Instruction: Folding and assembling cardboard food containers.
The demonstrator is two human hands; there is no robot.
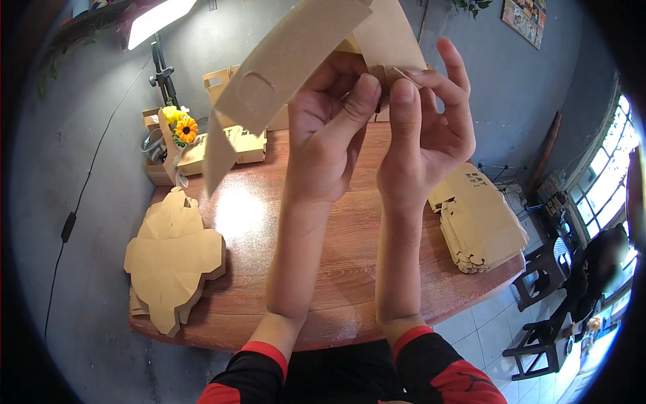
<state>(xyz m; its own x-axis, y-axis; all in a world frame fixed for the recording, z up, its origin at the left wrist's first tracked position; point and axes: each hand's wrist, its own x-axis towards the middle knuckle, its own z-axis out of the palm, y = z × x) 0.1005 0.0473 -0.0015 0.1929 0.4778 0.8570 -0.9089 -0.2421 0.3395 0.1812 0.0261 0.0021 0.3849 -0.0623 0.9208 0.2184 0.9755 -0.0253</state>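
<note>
Both my hands are raised above the wooden table, holding a brown cardboard box blank (303, 55) that is partly folded. My left hand (335, 106) pinches the cardboard near its lower edge with the thumb in front. Beside it, my right hand (429, 111) grips a small folded flap between thumb and index finger, its other fingers spread. A long panel with a curved cut hangs down to the left. The top of the blank runs out of view, and the fingers hide part of the fold.
On the wooden table (348, 242), a stack of die-cut cardboard blanks (171, 257) lies left and flat cardboard pieces (482, 222) lie right. Folded boxes (250, 146) and artificial flowers (185, 129) stand at the back left, near a lamp (159, 20). A person (595, 267) is at the far right.
</note>
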